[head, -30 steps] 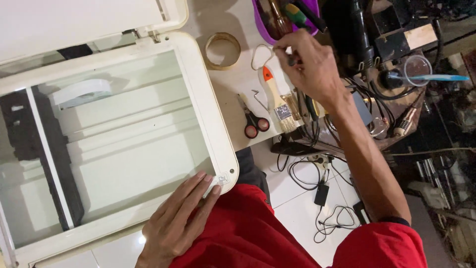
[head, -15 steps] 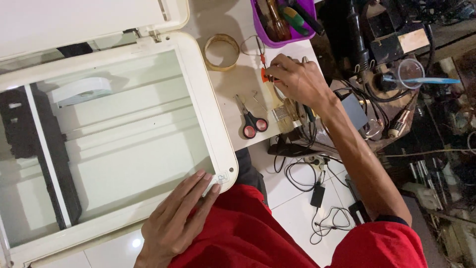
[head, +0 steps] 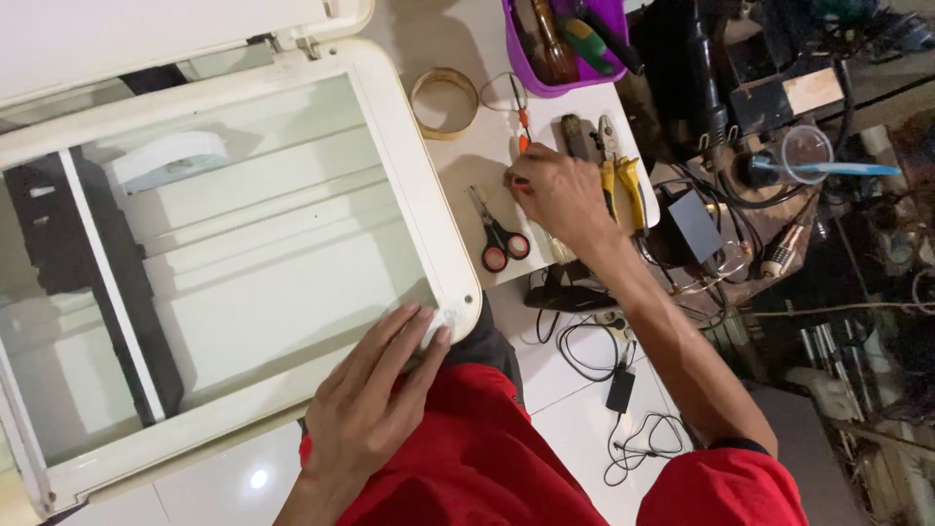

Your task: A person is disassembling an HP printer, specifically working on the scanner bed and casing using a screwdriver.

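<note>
Since a second ago our right hand (head: 560, 190) has come down from near the purple tray (head: 623, 60) to the white surface (head: 458, 161), where its fingertips now pinch the orange handle of a small screwdriver (head: 523, 146); the tool lies on the surface just beside the scissors, its thin shaft pointing away from us. Our left hand (head: 375, 394) has stayed where it was.

Nearest us, over our red-clothed lap, that left hand lies flat and unclenched, fingers spread, on the near corner of the flatbed scanner (head: 429, 209), holding nothing. The scanner's glass bed is uncovered and its lid (head: 146, 39) is tipped up at the far edge.

Further out, the red-handled scissors (head: 499, 234) lie closed just left of our right hand. Yellow-handled pliers (head: 618, 166) lie just beyond its knuckles. A roll of tape (head: 444, 100) sits beside the scanner's far corner. Farthest, the purple tray holds several tool handles, and a clear cup (head: 804, 151) stands among cables at the right.
</note>
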